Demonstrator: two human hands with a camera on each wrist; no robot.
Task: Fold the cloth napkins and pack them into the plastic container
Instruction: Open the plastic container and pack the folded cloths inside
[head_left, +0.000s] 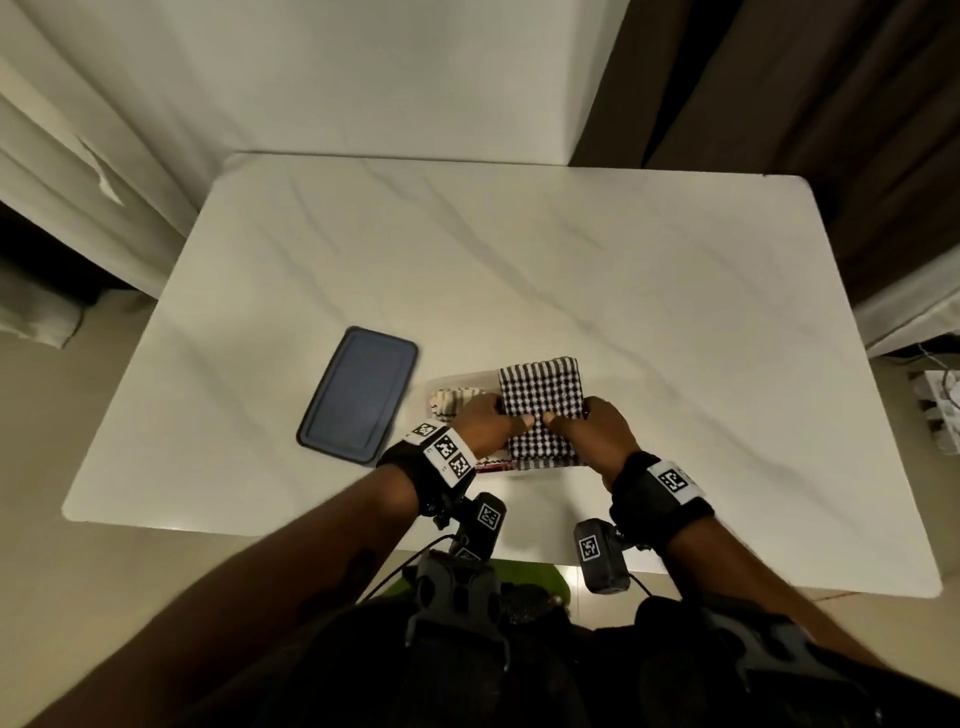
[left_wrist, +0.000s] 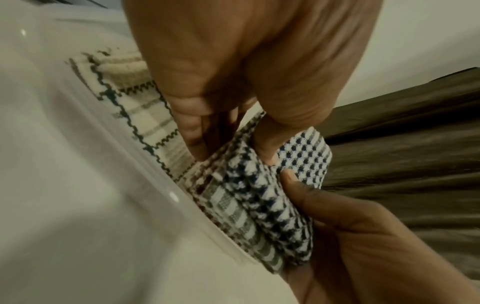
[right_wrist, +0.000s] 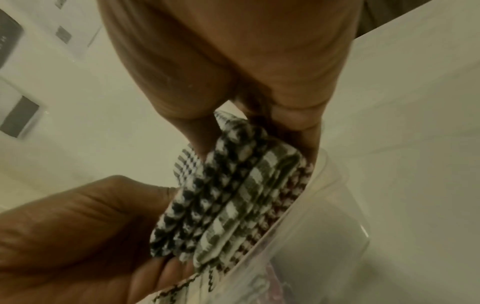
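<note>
Both thumbs press down on top of a folded black-and-white checked napkin (head_left: 540, 405), their tips almost meeting near its middle, while the other fingers of each hand curl under its side edges. So the left hand (head_left: 485, 423) grips the napkin's left side and the right hand (head_left: 597, 431) grips its right side, each pinching the cloth between thumb and fingers.

In the left wrist view the left thumb (left_wrist: 267, 142) lies on the top fold and the fingers (left_wrist: 192, 131) reach down beside the folded layers; the right hand (left_wrist: 363, 236) holds the other edge from below. In the right wrist view the right thumb (right_wrist: 200, 139) sits on the napkin's top and the fingers (right_wrist: 298, 121) tuck down between the cloth and the container wall (right_wrist: 311, 205).

The checked napkin sits in the right part of a clear plastic container (head_left: 457, 376), on top of other folded napkins: a grey-and-white checked one (right_wrist: 233, 205) right under it and a dark red checked one (right_wrist: 285, 197) against the wall. A cream napkin with thin dark lines (head_left: 452, 405) lies in the left part of the container, just beside the left hand.

The container stands on a white marble-patterned table (head_left: 519, 260), near its front edge. Just left of the container lies a dark lid (head_left: 358, 392), flat on the table. Curtains (head_left: 805, 104) hang behind the table.
</note>
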